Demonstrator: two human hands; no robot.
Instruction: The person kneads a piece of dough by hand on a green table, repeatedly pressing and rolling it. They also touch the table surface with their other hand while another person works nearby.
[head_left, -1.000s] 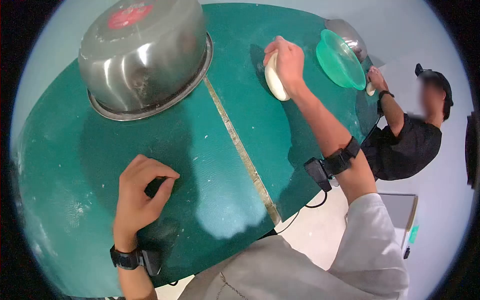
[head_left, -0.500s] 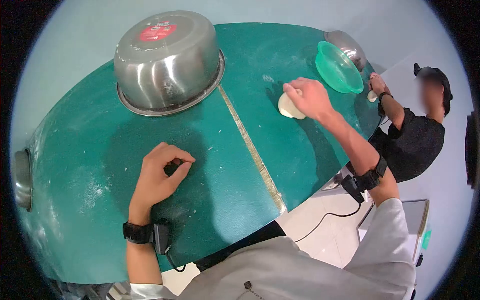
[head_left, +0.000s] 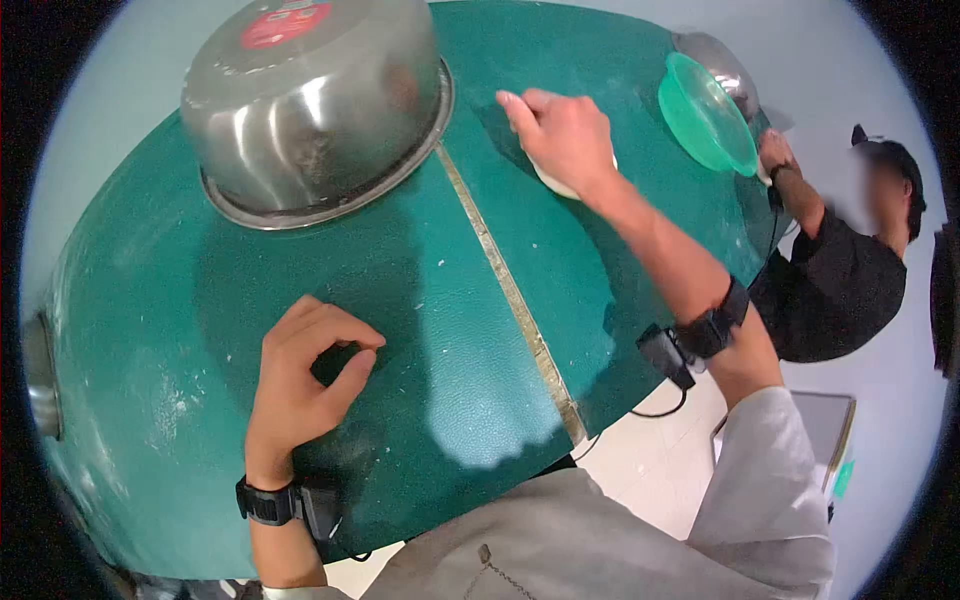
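Observation:
My right hand (head_left: 570, 135) presses down on a round of pale dough (head_left: 548, 181) on the green tabletop (head_left: 480, 360). The palm covers most of the dough, and only its lower edge and a sliver at the right show. Its fingers are partly curled, with one digit reaching out to the left. My left hand (head_left: 310, 370) hovers over or rests on the table at the left, thumb and fingertips pressed together in a ring. Nothing shows inside that ring. Both wrists wear black straps with small boxes.
A large upturned steel basin (head_left: 320, 130) stands beyond my left hand. A strip (head_left: 510, 290) runs across the tabletop. At the far right are a green plastic bowl (head_left: 705, 115), a steel bowl (head_left: 725, 70) and a co-worker (head_left: 835, 270). Another metal bowl (head_left: 42, 385) sits at the left edge.
My right hand has moved forward and left over the dough, covering more of it. My left hand keeps its curled shape. The view has tilted slightly.

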